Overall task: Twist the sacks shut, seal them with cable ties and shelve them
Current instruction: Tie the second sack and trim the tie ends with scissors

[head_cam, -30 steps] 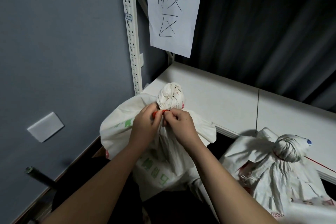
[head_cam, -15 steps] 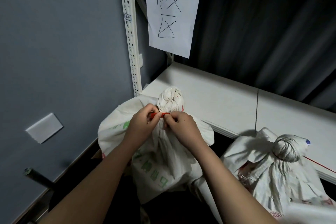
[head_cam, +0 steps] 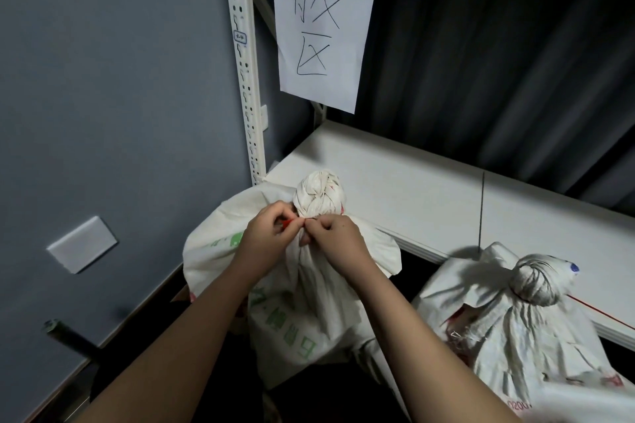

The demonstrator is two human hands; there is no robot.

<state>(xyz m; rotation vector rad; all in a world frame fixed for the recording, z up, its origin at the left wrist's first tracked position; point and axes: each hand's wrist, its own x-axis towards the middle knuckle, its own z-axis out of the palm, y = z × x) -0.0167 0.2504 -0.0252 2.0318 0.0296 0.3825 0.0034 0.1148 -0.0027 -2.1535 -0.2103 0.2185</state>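
Fingers [head_cam: 296,224] of your left hand [head_cam: 268,237] and right hand [head_cam: 335,239] pinch the red cable tie [head_cam: 288,222] at the sack [head_cam: 302,285] neck, just beside the shelf [head_cam: 429,203] edge; your knuckles mostly hide the tie.

sack [head_cam: 299,302]: white, green print; tie [head_cam: 288,222]: red; shelf [head_cam: 412,189]: white; wall [head_cam: 113,96]: grey-blue; sign [head_cam: 323,24]: white, black writing.

Two bare forearms in view, L and R — no sleeves visible up to frame edge. Left hand [head_cam: 271,237] and right hand [head_cam: 338,239]: no gloves, no rings, no watch or wristband seen. Nails short, unpainted — as far as visible.
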